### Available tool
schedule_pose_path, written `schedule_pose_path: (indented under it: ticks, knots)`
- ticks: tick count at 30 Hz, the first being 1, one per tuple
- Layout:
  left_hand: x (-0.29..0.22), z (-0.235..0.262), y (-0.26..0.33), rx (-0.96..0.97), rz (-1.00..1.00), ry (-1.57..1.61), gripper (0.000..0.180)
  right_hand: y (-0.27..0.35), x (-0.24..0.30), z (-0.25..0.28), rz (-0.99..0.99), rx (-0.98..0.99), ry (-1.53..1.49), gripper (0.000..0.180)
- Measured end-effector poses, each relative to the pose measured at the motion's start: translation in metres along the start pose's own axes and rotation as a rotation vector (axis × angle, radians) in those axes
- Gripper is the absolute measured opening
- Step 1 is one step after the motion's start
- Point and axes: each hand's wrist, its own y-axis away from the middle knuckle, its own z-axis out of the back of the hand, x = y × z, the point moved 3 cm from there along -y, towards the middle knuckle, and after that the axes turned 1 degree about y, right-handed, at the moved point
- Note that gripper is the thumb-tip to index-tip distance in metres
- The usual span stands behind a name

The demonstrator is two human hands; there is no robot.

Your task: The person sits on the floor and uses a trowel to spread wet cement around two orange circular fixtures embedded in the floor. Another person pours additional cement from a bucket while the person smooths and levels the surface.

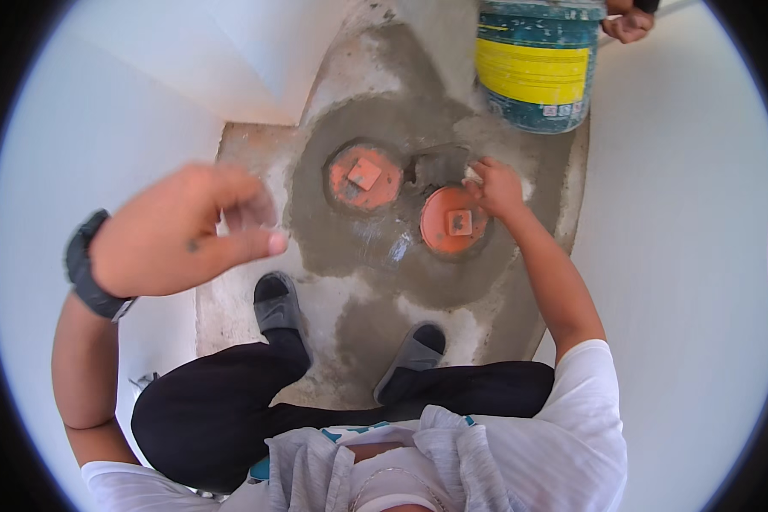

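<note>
My right hand (pixel 497 188) is closed on a small trowel, whose flat grey blade (pixel 440 165) rests on or just over wet cement (pixel 384 239). The blade sits between two round orange caps with raised square centres. One orange cap (pixel 365 177) lies to the left; the other orange cap (pixel 455 220) is nearer, just below my right hand. Grey cement surrounds both caps. My left hand (pixel 188 230), with a black watch (pixel 94 269) on its wrist, is raised at the left. Its fingers are loosely curved, the thumb stands apart, and nothing is in it.
A teal bucket (pixel 533 72) with a yellow band stands at the far right by the wall. Another person's hand (pixel 629 26) is beside it. White walls close in on both sides. My feet in grey slides (pixel 277 311) are on the near floor.
</note>
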Motion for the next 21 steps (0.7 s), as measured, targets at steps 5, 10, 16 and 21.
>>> schedule_pose_path:
  ticks: [5,10,16,21]
  knots:
    - [0.084,-0.065,0.022,0.220,0.329,-0.035,0.040,0.013,-0.010,0.004,0.056,0.055,0.023,0.039]
    - [0.126,-0.118,0.028,0.207,0.432,-0.030,0.039,0.014,-0.013,0.010,0.179,-0.028,0.071,0.042]
    - [0.128,-0.148,0.045,0.221,0.377,-0.238,0.041,-0.002,-0.009,0.038,0.247,0.019,0.161,0.041]
    - [0.140,-0.152,0.050,0.205,0.389,-0.153,0.043,-0.010,0.010,0.054,0.241,0.120,0.271,0.028]
